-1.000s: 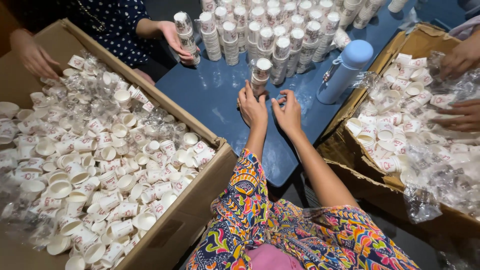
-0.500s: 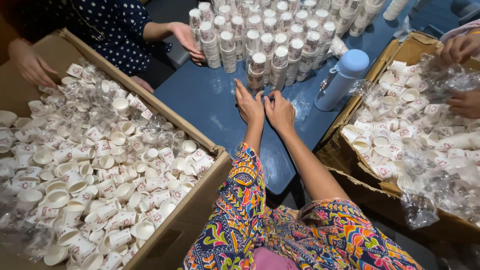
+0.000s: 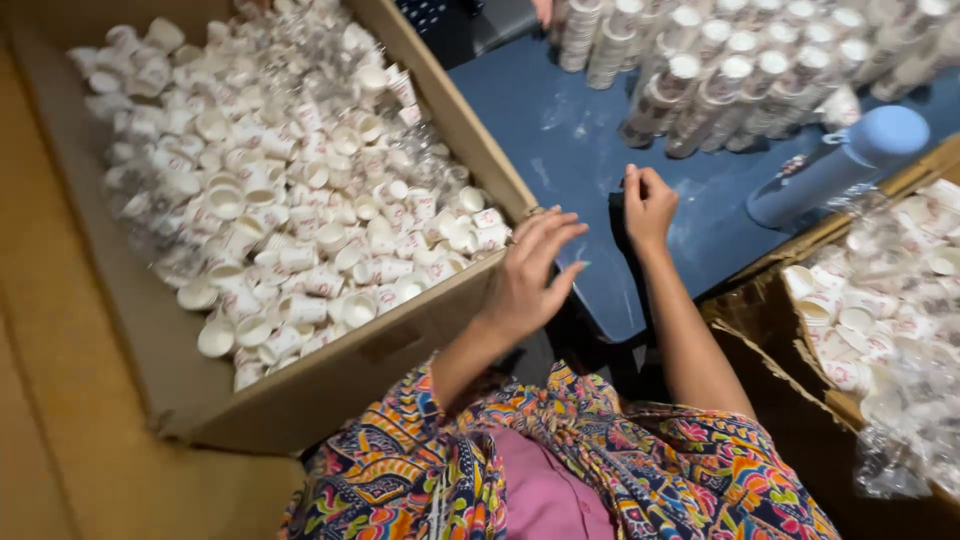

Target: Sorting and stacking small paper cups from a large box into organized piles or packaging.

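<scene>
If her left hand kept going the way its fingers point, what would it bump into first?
Probably the cardboard box rim; the left hand hovers at its edge, fingers aimed up and right. Beyond that comes the blue table, though depth is hard to judge.

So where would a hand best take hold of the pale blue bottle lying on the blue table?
Probably around the middle of the pale blue bottle, coming from above. It lies on its side on the blue table, so its round body is exposed along its length. The cup stacks crowd its far side, and the right hand is nearest, so approaching from the near side looks clearest.
</scene>
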